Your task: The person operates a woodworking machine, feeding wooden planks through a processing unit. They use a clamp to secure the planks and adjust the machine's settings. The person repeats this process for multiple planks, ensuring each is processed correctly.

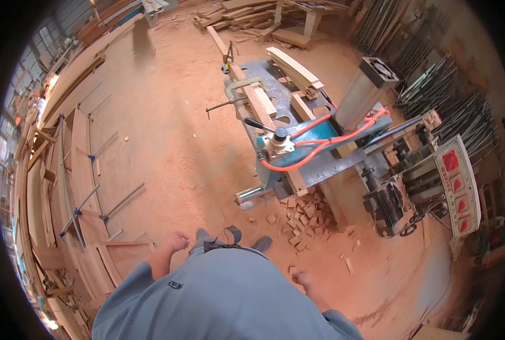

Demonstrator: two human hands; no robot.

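Observation:
My left hand [177,242] hangs beside my body, fingers curled in, and nothing shows in it. On the other side, my right hand [303,279] hangs low; it is small and smeared, so its fingers cannot be made out. Neither hand touches the machine in front of me. That machine has a blue arm [314,133], a black lever valve [279,141], orange air hoses [334,139] and a grey metal cylinder [354,99]. A long wooden beam [258,101] lies across its metal table [343,167], with a C-clamp [242,85] on it.
Several wood offcuts [309,218] lie heaped below the machine. A control panel [456,187] with red knobs stands at the right, near a motor [385,205]. Planks [295,68] rest on the machine's far end. A clamped wooden frame [85,164] lies along the left. Sawdust covers the floor.

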